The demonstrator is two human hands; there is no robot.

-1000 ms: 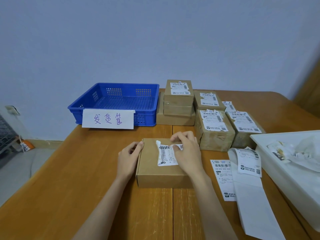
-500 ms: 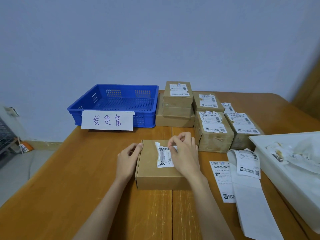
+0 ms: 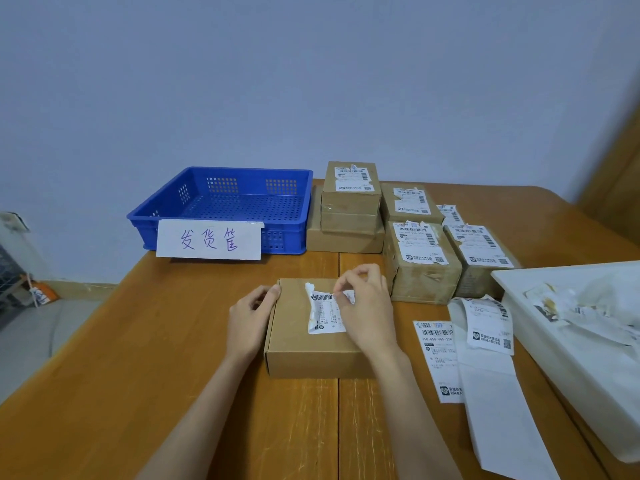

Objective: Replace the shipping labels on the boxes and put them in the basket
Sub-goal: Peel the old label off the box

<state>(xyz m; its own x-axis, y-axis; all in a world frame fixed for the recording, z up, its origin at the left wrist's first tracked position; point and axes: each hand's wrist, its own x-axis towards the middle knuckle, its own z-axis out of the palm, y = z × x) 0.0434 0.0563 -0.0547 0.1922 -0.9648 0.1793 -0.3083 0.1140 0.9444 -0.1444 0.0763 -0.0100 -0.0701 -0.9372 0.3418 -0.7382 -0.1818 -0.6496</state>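
Basket (image 3: 221, 199): showing blue, perforated grid. Sign (image 3: 208, 240): white, bearing purple characters. Boxes (image 3: 420, 268): showing brown. Labels (image 3: 325, 311): white, carrying black barcodes. Table (image 3: 104, 375): displaying orange-brown grain.

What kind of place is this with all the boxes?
Probably a small parcel packing spot, maybe in a home or office. On a wooden table sit cardboard boxes with shipping labels, a strip of fresh labels, and a blue basket with a handwritten sign.

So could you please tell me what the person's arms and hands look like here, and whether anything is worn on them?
Both forearms are bare to the frame's bottom edge, with no sleeves showing. The left hand and right hand wear no gloves, and no watch or bracelet is visible.
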